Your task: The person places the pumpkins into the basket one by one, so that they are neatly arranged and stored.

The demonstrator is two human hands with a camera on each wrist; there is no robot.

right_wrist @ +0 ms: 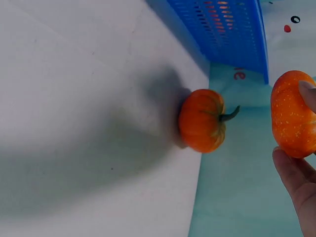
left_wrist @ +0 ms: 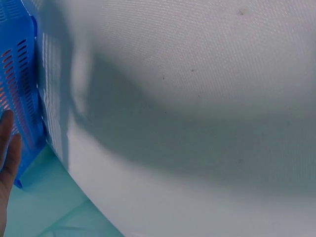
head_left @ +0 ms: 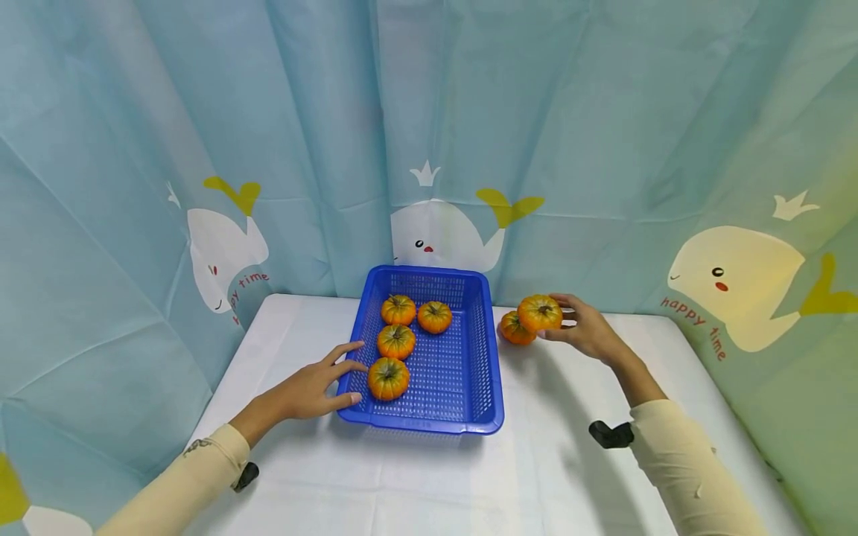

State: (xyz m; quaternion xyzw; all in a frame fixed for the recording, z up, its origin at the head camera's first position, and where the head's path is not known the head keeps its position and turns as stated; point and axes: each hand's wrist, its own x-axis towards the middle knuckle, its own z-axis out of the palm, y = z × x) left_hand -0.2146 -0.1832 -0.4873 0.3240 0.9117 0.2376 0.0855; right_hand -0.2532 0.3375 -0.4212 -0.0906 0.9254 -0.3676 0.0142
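Between the thumb and fingers of my right hand (head_left: 588, 327) is a small orange pumpkin (head_left: 540, 313), held up off the table. Behind and below it, another pumpkin (head_left: 516, 328) sits on the table; the right wrist view shows its curved stem. My left hand (head_left: 311, 387) rests at the left rim of a blue plastic basket (head_left: 492, 372), fingers spread and reaching over the edge near the closest pumpkin (head_left: 388, 379). Several pumpkins lie inside the basket, mostly along its left side, with one pumpkin (head_left: 434, 317) further right. In the left wrist view only some fingers (left_wrist: 11, 158) show beside the basket wall.
A white cloth covers the table (head_left: 429, 484). Pale blue curtains (head_left: 536, 112) with printed whales hang directly behind the table and at both sides. A dark strap piece (head_left: 610, 435) sticks out by the right sleeve.
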